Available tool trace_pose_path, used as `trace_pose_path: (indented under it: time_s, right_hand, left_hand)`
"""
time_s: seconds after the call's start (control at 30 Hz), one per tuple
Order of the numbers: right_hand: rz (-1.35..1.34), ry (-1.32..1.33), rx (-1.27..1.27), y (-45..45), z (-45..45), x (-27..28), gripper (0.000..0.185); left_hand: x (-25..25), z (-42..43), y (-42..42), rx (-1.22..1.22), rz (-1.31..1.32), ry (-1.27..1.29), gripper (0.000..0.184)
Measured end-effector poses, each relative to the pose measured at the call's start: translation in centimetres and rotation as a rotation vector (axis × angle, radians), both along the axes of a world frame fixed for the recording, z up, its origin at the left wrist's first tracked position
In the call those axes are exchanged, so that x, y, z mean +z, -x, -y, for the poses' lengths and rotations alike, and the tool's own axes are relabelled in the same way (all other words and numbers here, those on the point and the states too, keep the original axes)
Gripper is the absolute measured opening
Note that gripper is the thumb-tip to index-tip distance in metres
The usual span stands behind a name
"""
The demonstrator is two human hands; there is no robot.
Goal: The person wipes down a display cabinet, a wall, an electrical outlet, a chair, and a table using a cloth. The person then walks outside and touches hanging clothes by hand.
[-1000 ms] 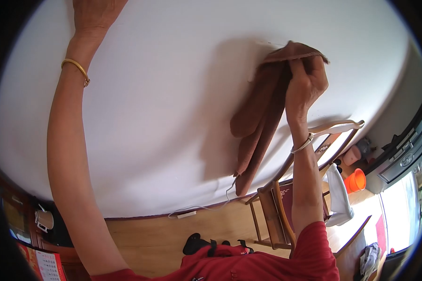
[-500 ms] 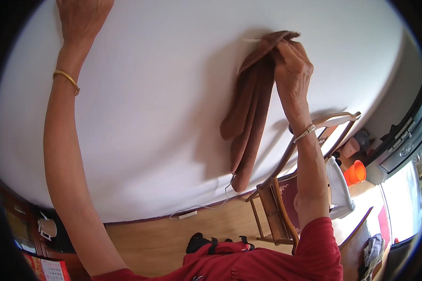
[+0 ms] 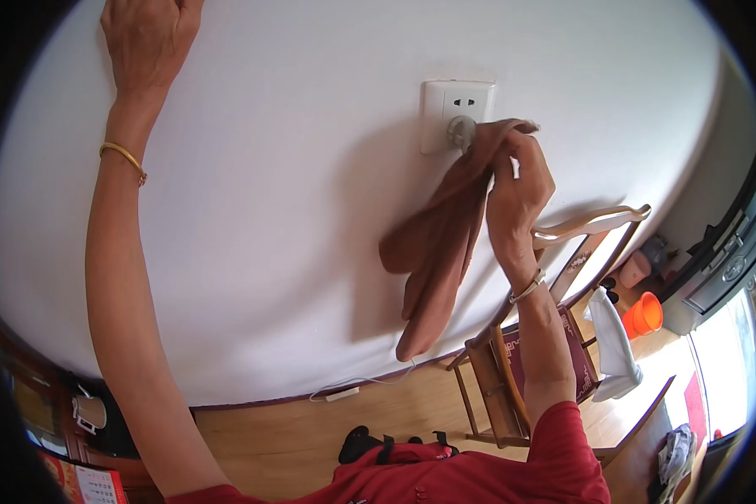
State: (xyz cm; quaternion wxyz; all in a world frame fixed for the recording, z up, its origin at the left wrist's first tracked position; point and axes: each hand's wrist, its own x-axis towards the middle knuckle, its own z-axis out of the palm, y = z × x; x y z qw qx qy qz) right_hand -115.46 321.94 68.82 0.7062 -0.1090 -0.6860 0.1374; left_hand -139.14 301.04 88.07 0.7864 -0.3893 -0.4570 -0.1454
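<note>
My right hand (image 3: 521, 185) pinches a brown cloth (image 3: 441, 244) near its upper end, and the rest hangs down in folds. Just left of that grip is a white wall socket (image 3: 445, 97) with a pale plug (image 3: 460, 132) in its lower part. The cloth's top edge is close to the plug; whether they touch I cannot tell. Up at the top left, my left hand (image 3: 151, 42) is raised against or near the white wall (image 3: 260, 193). Its fingers are cut off by the frame edge, so their pose is hidden.
A wooden chair (image 3: 500, 382) stands below my right arm, with a white cloth (image 3: 611, 344) beside it. Further right is an orange bucket (image 3: 643, 315). A white power strip (image 3: 342, 395) lies by the wall's foot. Dark wooden furniture holding a mug (image 3: 89, 413) is at lower left.
My right hand has moved down and slightly left with the brown cloth, uncovering the wall socket and plug. The cloth's lower end has swung left. My left hand has hardly moved.
</note>
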Motion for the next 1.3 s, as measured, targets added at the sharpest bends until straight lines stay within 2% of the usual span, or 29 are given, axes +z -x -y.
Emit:
trace_pose_path:
  time_s: [0.03,0.2,0.27,0.4,0.5,0.67,0.77,0.93,1.0,1.03,1.07,1.13,1.2,1.23,1.3]
  right_hand:
    - [-0.023,-0.194,-0.01,0.1,0.5,0.4,0.024]
    - [-0.033,-0.216,0.084,1.4,1.7,0.2,0.025]
    - [0.026,-0.342,-0.074,1.7,1.4,-0.2,0.025]
    - [0.082,-0.282,-0.084,1.7,0.0,0.0,0.025]
    - [-0.038,-0.196,-0.077,2.0,-0.1,1.0,0.03]
    - [-0.014,-0.086,-0.072,3.2,-0.3,2.8,0.027]
    - [0.003,-0.249,-0.102,3.6,0.4,2.9,0.023]
    - [0.042,-0.409,-0.003,4.6,2.8,3.5,0.027]
    - [0.161,-0.474,0.063,4.6,3.8,3.1,0.025]
    - [0.201,-0.473,0.119,4.6,4.6,2.4,0.025]
    - [0.241,-0.473,0.176,4.4,5.3,1.7,0.025]
    - [0.261,-0.507,0.165,3.3,6.8,0.4,0.024]
    - [0.399,-0.212,0.445,2.1,7.7,-1.7,0.018]
    - [0.4,-0.203,0.445,1.8,7.8,-2.7,0.018]
    - [0.539,0.125,0.472,1.3,7.6,-4.5,0.013]
  left_hand:
    - [0.0,0.0,0.0,0.002,-0.001,0.002,0.037]
    - [0.7,1.2,1.4,0.153,-0.005,0.022,0.044]
    - [0.2,0.3,0.7,0.128,0.009,-0.011,0.04]
    - [-0.1,-0.1,0.1,0.169,0.033,-0.07,0.038]
    - [0.0,0.0,0.4,0.2,0.002,-0.066,0.038]
    - [-0.1,0.1,0.3,0.191,0.02,-0.068,0.038]
    - [0.1,0.2,0.6,0.224,0.018,-0.085,0.038]
    - [-0.1,0.1,0.0,0.231,0.014,-0.088,0.039]
    - [-0.1,0.1,-0.1,0.237,0.06,-0.08,0.039]
    - [0.6,0.5,2.4,0.236,0.054,-0.082,0.039]
    - [1.8,1.2,7.0,-0.085,0.177,0.044,0.039]
    - [2.0,1.3,6.9,-0.4,0.293,0.171,0.039]
    - [-0.2,0.0,-0.4,0.211,0.077,-0.073,0.038]
    - [-0.1,0.1,-0.2,0.21,0.079,-0.064,0.038]
    - [0.0,0.1,0.2,0.238,0.027,-0.092,0.038]
